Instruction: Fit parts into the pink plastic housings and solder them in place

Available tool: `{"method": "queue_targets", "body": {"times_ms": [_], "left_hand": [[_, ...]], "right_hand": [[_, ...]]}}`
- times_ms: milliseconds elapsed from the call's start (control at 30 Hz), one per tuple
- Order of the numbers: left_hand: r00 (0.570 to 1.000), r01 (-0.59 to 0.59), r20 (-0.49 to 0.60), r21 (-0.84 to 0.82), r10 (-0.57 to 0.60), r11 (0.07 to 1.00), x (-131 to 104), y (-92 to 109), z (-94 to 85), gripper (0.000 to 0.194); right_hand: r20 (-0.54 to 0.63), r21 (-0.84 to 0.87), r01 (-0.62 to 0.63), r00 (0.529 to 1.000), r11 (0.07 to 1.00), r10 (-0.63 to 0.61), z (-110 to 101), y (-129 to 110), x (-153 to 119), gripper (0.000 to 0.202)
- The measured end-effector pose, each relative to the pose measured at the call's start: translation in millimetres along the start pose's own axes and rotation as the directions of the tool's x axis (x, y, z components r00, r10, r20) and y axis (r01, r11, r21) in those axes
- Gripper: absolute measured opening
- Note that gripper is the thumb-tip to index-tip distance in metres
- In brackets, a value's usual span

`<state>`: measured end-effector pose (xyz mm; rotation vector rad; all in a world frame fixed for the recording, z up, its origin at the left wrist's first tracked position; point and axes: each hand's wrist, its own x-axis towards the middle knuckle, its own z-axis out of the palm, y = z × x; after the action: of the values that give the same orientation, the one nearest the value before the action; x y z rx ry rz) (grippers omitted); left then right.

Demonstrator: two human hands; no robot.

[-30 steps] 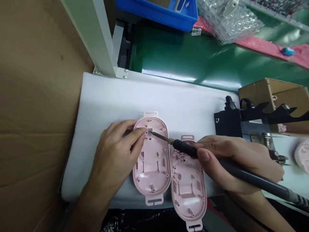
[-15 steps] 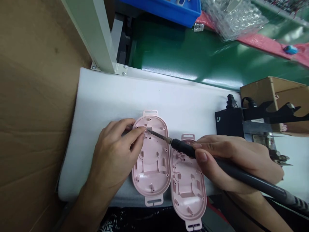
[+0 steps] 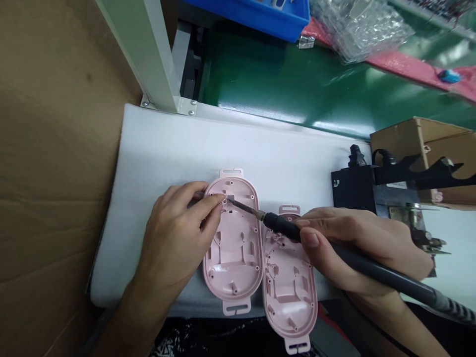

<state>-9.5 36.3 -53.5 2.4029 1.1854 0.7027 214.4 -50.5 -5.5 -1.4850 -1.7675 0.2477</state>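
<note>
My right hand is closed around a black soldering iron, held like a pen. Its metal tip points left into the upper part of a pink oval plastic shell, close to a small square opening. My left hand lies at that shell's left edge. Its thumb and index finger press together on a small light part inside the shell, right beside the iron's tip; the fingertips mostly hide that part. A second pink plastic shell lies to the right, partly under my right hand. Posts and ribs show inside both shells.
A white padded mat covers the bench. On the right stand a black box with a stand and an open cardboard box. Beyond lie a green surface, a blue bin and bubble wrap. A metal post rises at the left.
Almost nothing differs. The soldering iron's tip stays beside my left fingertips, and both shells keep their places.
</note>
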Motion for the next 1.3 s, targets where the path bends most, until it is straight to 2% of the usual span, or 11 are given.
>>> {"method": "queue_targets", "body": {"times_ms": [633, 767, 933, 1067, 1300], "left_hand": [[1.0, 0.016, -0.007, -0.009, -0.016, 1.0, -0.6, 0.5, 1.4, 0.015], [1.0, 0.015, -0.009, 0.0, -0.015, 1.0, -0.1, 0.4, 2.4, 0.015], [1.0, 0.002, -0.016, 0.004, -0.002, 1.0, 0.0, 0.1, 0.9, 0.015], [1.0, 0.006, -0.009, 0.008, -0.006, 1.0, -0.4, 0.3, 0.4, 0.016], [1.0, 0.019, -0.011, 0.009, -0.019, 1.0, 0.4, 0.4, 1.1, 0.015]], "right_hand": [[0.01, -0.036, 0.048, 0.999, 0.998, -0.048, 0.6, 4.3, -2.0, 0.009], [0.013, -0.038, 0.015, 1.0, 0.999, -0.014, -0.1, 1.3, -1.0, 0.01], [0.02, -0.034, 0.051, 0.999, 0.998, -0.05, 0.1, 1.5, -0.6, 0.009], [-0.007, -0.027, 0.028, 1.0, 0.999, -0.029, 0.3, 2.6, -1.1, 0.01], [0.023, -0.044, 0.044, 0.999, 0.998, -0.043, 0.1, -0.9, -0.2, 0.01]]}}
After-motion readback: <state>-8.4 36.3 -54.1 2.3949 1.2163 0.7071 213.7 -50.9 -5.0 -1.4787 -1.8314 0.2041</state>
